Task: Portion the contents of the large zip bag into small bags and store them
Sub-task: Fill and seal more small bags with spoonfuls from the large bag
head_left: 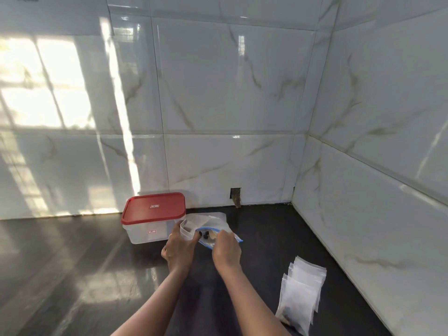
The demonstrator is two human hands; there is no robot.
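Observation:
The large zip bag, clear with a blue zip edge, lies on the dark counter in front of the box, with a few dark pieces at its mouth. My left hand holds a small clear bag upright and open next to that mouth. My right hand grips the large bag's blue-edged opening, its fingers curled over the rim. Several small bags lie stacked at the right front, the nearest with dark contents at its bottom.
A clear plastic box with a red lid stands shut behind my left hand, against the tiled wall. Marble-look tiled walls close in at the back and right. The dark counter stretches to the left.

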